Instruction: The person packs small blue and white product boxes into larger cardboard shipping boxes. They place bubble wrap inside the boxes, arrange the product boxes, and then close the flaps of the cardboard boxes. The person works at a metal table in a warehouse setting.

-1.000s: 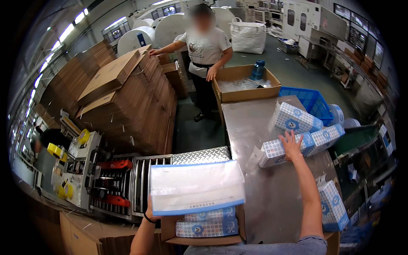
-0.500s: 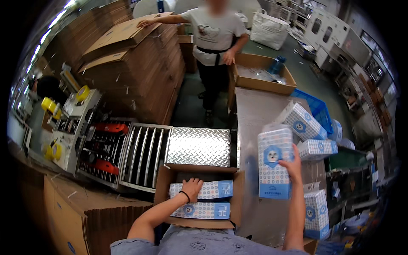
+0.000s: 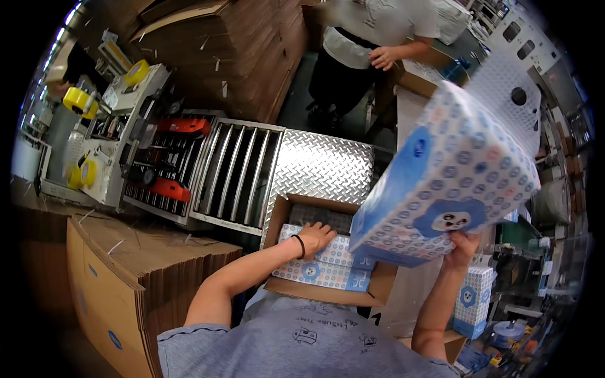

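My right hand grips the lower edge of a large white-and-blue patterned pack, lifted and tilted close in front of me. A pale flap with a round hole stands up from its top. Below its left end is an open cardboard carton, with two similar packs lying side by side inside, the near pack and the far pack. My left hand rests on the far pack with its fingers stretched over it. The raised pack hides the carton's right side and much of the table.
Left of the carton are a tread-plate surface, a roller conveyor and a tape machine. Flat cardboard stacks stand behind; more lie at left. Another person stands across. A patterned pack stands at right.
The pack in my right hand has risen from the table, tilted and come closer, toward the carton. My left hand stays on the far pack. The other person's outstretched arm is out of view.
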